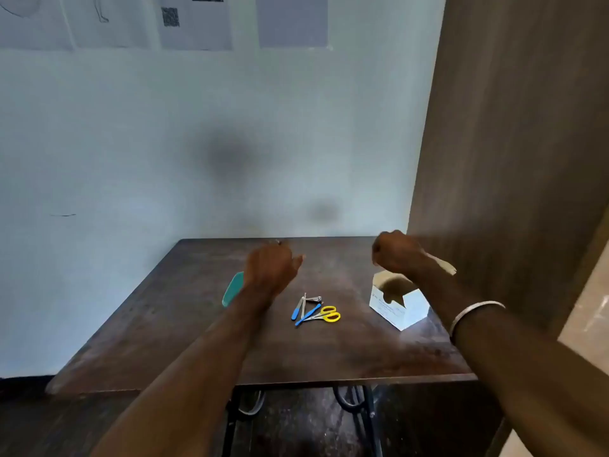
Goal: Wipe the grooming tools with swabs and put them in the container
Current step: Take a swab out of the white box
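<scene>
Far left on the table (184, 324), a teal case (232, 290), partly behind our left hand (270, 268): fingers curled, grip contents unclear. Centre: blue-handled tools (301, 311), nail clipper (314, 299), yellow scissors (329, 314), touching in a heap. Right: open white box (397, 306) below our right hand (395, 250), loosely fisted, contents unclear. No swabs visible. Risk: lifting one tool drags the tangled others.

Grooming tools lay clustered mid-worktop: yellow-handled scissors (326, 315), nail clipper (313, 299), two blue-handled implements (302, 312). Open white box (397, 301) stood right; teal object (232, 289) left.
</scene>
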